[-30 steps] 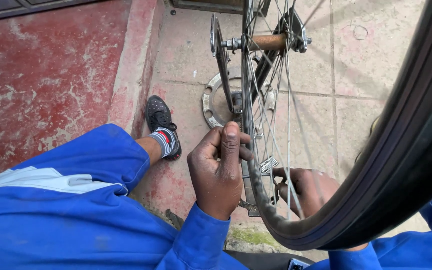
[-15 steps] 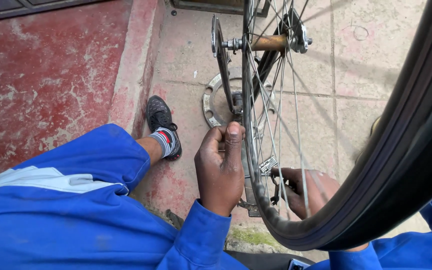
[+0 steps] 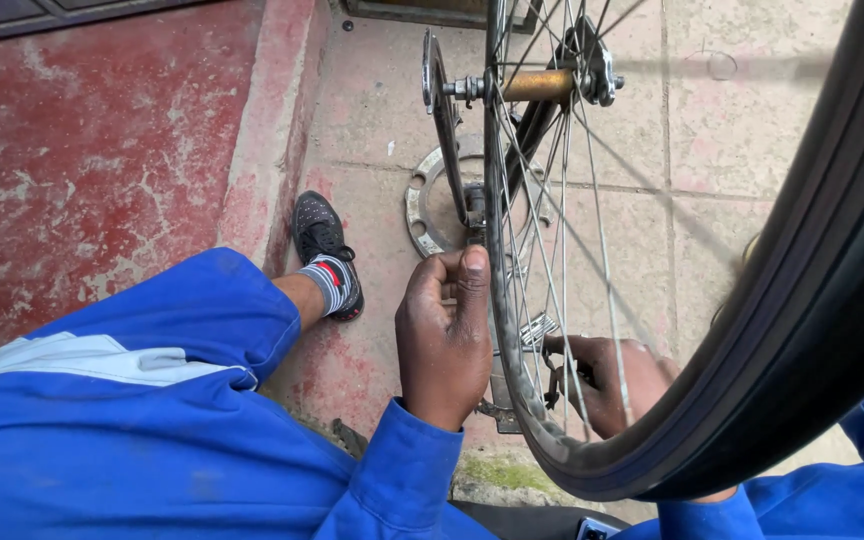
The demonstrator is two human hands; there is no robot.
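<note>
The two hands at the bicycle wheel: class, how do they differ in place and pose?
The left hand is on the near side of the wheel rim, thumb up against it; the right hand is behind the spokes, lower, partly hidden. Both wear blue sleeves.

The wheel (image 3: 652, 300) stands upright between the left hand (image 3: 444, 340) and right hand (image 3: 607, 385); a metal ring (image 3: 422, 205) lies on the floor (image 3: 732, 120) behind it.
</note>
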